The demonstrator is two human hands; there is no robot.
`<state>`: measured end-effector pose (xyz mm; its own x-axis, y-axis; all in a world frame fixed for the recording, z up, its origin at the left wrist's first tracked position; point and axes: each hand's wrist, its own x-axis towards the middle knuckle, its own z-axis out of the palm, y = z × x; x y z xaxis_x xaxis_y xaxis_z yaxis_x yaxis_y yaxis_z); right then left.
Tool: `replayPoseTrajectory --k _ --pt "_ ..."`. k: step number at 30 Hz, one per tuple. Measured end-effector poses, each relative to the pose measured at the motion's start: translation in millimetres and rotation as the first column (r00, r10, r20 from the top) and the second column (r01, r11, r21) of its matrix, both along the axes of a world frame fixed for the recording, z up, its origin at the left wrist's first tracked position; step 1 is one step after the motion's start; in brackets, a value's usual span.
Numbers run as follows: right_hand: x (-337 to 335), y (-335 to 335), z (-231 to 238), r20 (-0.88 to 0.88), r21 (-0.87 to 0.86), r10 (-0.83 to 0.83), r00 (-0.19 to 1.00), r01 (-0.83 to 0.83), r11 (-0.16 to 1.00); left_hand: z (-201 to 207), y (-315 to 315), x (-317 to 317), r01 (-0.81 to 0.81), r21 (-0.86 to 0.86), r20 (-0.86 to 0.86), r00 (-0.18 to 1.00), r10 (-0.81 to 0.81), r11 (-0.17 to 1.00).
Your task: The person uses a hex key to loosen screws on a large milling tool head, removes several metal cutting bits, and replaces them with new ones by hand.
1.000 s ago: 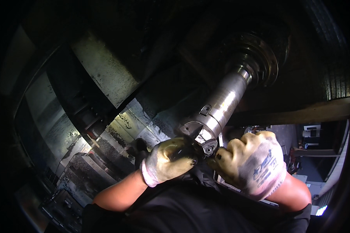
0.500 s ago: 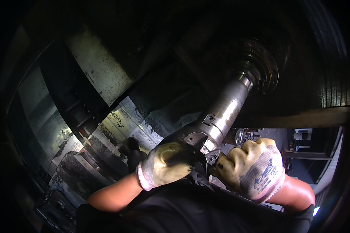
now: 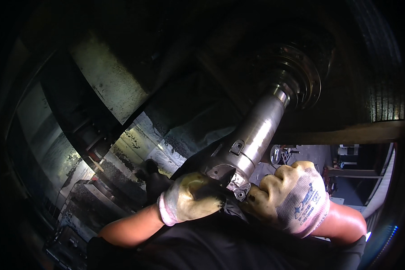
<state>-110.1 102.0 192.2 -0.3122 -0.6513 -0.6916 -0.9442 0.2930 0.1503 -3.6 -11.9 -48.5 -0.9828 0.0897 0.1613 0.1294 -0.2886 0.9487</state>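
A steel milling cutter (image 3: 256, 135) slants down toward me, with a small insert seated in its side and another insert (image 3: 240, 194) at its lower tip. My left hand (image 3: 191, 199), in a stained cream-coated glove, is closed around the left side of the cutter's end; its fingertips are partly hidden in dark shadow. On the other side of the tip, my right hand (image 3: 285, 195), in a matching glove with a grey knit back, is clenched with thumb and forefinger close to the tip insert. Whatever those fingers grip is hidden from view.
The cutter's upper end runs into a round spindle flange (image 3: 301, 76). Pale, chip-strewn machine surfaces (image 3: 110, 83) lie to the left, with a dark box-like part (image 3: 67, 243) at lower left. A brownish beam (image 3: 346, 134) crosses at right, above a lit workshop floor.
The view has shifted slightly, and the cutter tip sits a little lower and farther left between my hands. Both hands keep nearly the same grip.
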Motion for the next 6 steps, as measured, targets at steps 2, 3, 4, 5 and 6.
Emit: replayPoseTrajectory --k 2,3,4,5,6 --pt "1.6 1.1 -3.3 -0.025 -0.001 0.03 0.999 -0.03 1.0 -5.2 5.9 4.8 0.014 0.087 0.076 0.997 -0.02 0.996" --pt "6.9 2.4 -5.9 -0.063 -0.002 0.066 0.996 -0.066 0.998 -7.4 6.4 3.8 0.009 0.074 0.062 0.998 -0.014 0.997" --pt "13.1 2.3 -9.1 -0.099 -0.003 0.103 0.99 -0.103 0.995 -9.8 7.0 2.5 0.002 0.061 0.049 0.999 -0.005 0.998" --pt "19.3 2.2 -12.1 -0.135 -0.001 0.14 0.981 -0.142 0.99 -12.9 6.0 0.3 -0.023 -0.015 -0.014 1.0 0.022 1.0" --pt "19.2 3.3 -12.4 -0.134 -0.002 0.141 0.981 -0.142 0.99 -14.1 4.5 0.1 -0.019 -0.022 -0.02 1.0 0.019 1.0"
